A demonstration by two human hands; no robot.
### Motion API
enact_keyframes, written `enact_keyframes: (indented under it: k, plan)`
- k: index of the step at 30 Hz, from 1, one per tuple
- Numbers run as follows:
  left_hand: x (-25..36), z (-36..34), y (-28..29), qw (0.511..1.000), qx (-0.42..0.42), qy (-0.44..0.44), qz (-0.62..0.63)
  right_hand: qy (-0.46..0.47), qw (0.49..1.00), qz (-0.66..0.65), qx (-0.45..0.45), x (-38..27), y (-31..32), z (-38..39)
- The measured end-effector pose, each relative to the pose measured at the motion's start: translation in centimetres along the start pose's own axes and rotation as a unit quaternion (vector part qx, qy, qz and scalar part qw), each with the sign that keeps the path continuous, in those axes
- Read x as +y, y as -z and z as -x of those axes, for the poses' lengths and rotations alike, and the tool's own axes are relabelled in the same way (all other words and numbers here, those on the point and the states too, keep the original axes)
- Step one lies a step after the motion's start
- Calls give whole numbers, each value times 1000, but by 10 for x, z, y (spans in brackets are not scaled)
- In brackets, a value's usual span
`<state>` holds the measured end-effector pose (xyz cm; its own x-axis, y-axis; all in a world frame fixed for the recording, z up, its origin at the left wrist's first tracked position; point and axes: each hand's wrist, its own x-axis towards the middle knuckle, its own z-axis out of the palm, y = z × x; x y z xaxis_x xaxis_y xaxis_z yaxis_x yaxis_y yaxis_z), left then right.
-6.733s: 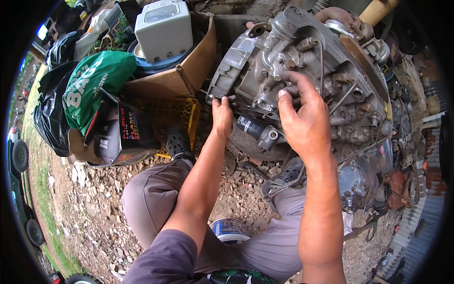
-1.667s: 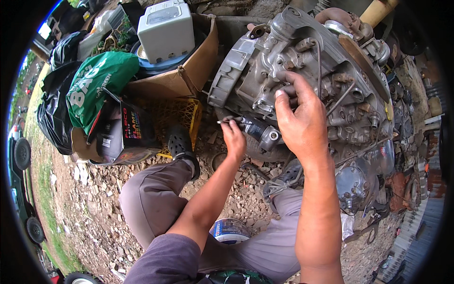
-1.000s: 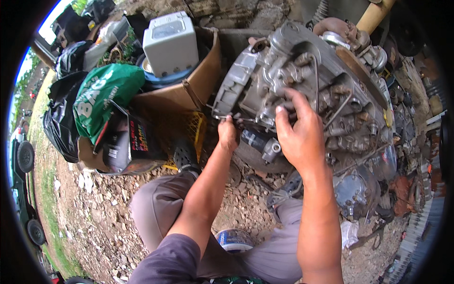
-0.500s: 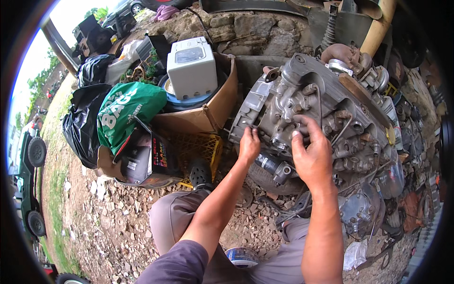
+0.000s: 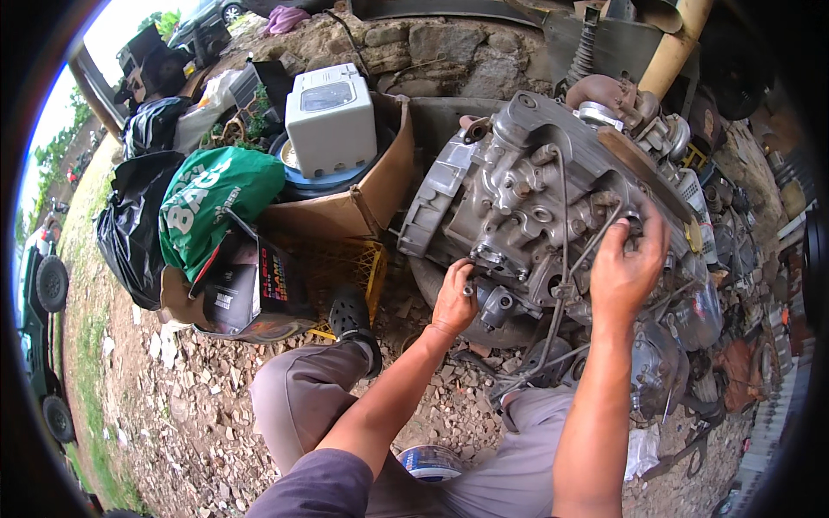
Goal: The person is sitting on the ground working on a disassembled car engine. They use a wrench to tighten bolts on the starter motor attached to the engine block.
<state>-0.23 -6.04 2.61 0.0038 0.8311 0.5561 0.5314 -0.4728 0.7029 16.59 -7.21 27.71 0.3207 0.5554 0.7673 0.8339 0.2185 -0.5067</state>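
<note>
A large grey metal engine lies tilted in front of me, with ports, bolts and thin metal pipes across its face. My left hand is at its lower left edge, fingers curled around a small metal pin-like piece; the fingertips are close to a bolted flange. Below that flange, a dark cylindrical fitting sticks out. My right hand reaches the engine's right side, its thumb and fingers around a round metal fitting beside a bent pipe. The fingers partly hide this fitting.
At left stand a cardboard box holding a white appliance, a green bag, black bags and a yellow crate. Greasy parts lie at right. A small tub sits between my legs on stony ground.
My right hand has moved right, from the engine's middle to the round fitting. The left hand has drawn slightly lower, and a small metal piece now shows in it. The view has shifted slightly.
</note>
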Motion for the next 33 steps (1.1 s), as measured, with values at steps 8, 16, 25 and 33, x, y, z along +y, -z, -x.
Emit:
enact_keyframes:
  k: [8, 16, 25, 33]
  plan:
    - [1, 0, -8, 982, 121, 145, -3, -52, 986, 156, -37, 58, -2, -5]
    - [-32, -12, 6, 914, 204, 291, 196, -18, 942, 282, -183, 88, -23, 12]
    - [-32, -15, 23, 767, 210, 405, 451, -77, 926, 311, -198, 84, -32, 18]
    - [-30, -18, 24, 782, 213, 390, 437, -32, 934, 337, -114, 105, -53, 24]
